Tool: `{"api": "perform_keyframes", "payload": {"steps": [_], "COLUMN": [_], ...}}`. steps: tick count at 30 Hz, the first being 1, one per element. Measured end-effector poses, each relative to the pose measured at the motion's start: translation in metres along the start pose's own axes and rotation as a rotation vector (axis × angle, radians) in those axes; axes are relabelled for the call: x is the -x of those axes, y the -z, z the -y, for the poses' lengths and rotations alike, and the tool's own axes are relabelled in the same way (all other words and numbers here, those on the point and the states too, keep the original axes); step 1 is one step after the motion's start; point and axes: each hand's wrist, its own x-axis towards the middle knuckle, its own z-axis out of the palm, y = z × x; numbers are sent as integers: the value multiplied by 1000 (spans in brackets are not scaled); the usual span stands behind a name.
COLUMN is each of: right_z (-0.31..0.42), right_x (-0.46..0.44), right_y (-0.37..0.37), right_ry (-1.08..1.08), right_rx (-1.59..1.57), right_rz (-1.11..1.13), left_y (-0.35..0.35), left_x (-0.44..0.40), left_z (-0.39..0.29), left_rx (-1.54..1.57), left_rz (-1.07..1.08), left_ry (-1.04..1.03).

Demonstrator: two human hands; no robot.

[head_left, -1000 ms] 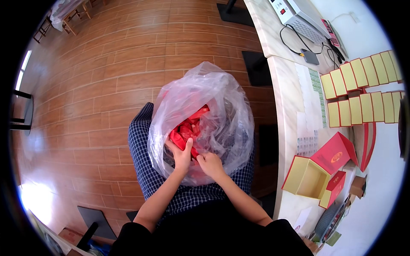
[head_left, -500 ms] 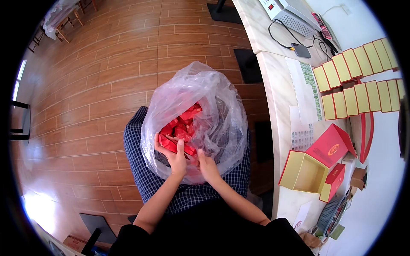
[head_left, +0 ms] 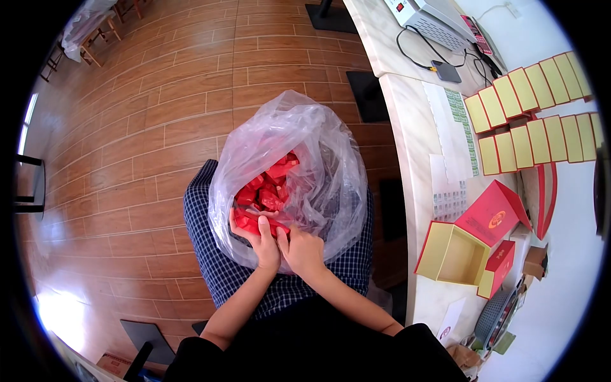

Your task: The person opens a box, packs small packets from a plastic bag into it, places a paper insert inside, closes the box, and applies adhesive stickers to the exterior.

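Note:
A large clear plastic bag (head_left: 324, 146) rests open on my lap, over checked trousers. Inside it, on the left, lie several shiny red packets (head_left: 270, 198). My left hand (head_left: 262, 243) is in the bag's mouth, its thumb and fingers closed on a red packet (head_left: 249, 223). Beside it, my right hand (head_left: 301, 249) has its fingers curled and its thumb against the same packet's right end. The undersides of both hands and some fingertips are hidden by the packet and the plastic.
On the marble-topped table (head_left: 398, 127) at the right stand rows of yellow and red boxes (head_left: 525, 143), an open red box (head_left: 455, 254), label sheets (head_left: 450, 197), a grey device (head_left: 447, 71) with cables and a white machine (head_left: 433, 22). Black table bases (head_left: 369, 95) stand on the floor.
My right hand has turned and moved in against my left hand. Both hands now hold one red packet nearer the bag's front. The view has shifted slightly to the right.

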Motion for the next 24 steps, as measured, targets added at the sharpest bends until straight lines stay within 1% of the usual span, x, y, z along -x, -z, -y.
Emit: {"api": "perform_keyframes", "payload": {"steps": [3, 6, 8, 11, 12, 14, 15, 17, 22, 24], "right_z": [-5, -12, -17, -24, -24, -18, -13, -4, -15, -19], "right_x": [3, 4, 4, 6, 6, 8, 7, 4, 6, 6], "right_y": [-4, -10, -11, -11, -9, -1, 5, 14, -2, -1], "right_ry": [53, 107, 142, 132, 135, 73, 72, 52, 20, 24], "right_rx": [34, -4, -77, -133, -134, -240, -240, -197, -134, -134], "right_rz": [17, -21, -23, -44, -42, -67, -69, 15, 48, 63], "left_y": [-5, -3, 5, 9, 3, 5, 5, 4, 2, 4], "left_x": [1, 0, -5, -15, -16, -14, -14, -11, -9, -11], "left_z": [-8, -3, 7, 6, 0, 0, 0, 1, -3, 0], "left_rx": [28, 25, 90, 134, 103, 129, 156, 145, 94, 149], "left_rz": [3, -7, -75, -76, -71, -60, -43, -46, -36, -30], "left_ry": [6, -16, 110, 143, 104, 111, 119, 123, 79, 128]}}
